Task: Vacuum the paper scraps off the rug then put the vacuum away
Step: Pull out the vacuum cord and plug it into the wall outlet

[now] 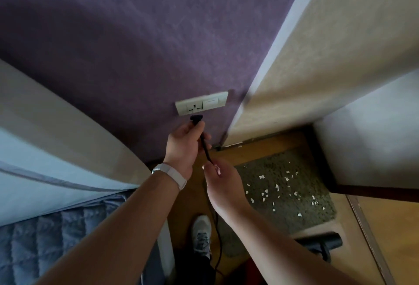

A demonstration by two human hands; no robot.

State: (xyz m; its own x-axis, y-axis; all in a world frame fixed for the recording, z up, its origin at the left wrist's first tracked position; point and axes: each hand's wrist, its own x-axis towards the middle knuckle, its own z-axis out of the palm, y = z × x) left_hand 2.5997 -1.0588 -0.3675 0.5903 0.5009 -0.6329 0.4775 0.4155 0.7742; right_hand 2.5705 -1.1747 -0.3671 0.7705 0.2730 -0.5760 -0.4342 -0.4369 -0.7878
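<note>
My left hand [184, 146] grips a black plug [196, 119] just below a white wall socket [201, 103] on the purple wall. My right hand [221, 179] pinches the black cord [205, 148] a little behind the plug; the cord runs down past my shoe to the floor. A grey-green rug [292, 194] lies on the wooden floor to the right, strewn with several white paper scraps [277, 186]. The vacuum's dark floor head [326, 242] rests at the rug's near edge, partly hidden by my right forearm.
A bed with a white headboard [68, 130] and blue quilt [56, 239] fills the left. A beige wall corner [294, 80] and a white cabinet [374, 137] stand on the right. My shoe [201, 235] is on the wooden floor.
</note>
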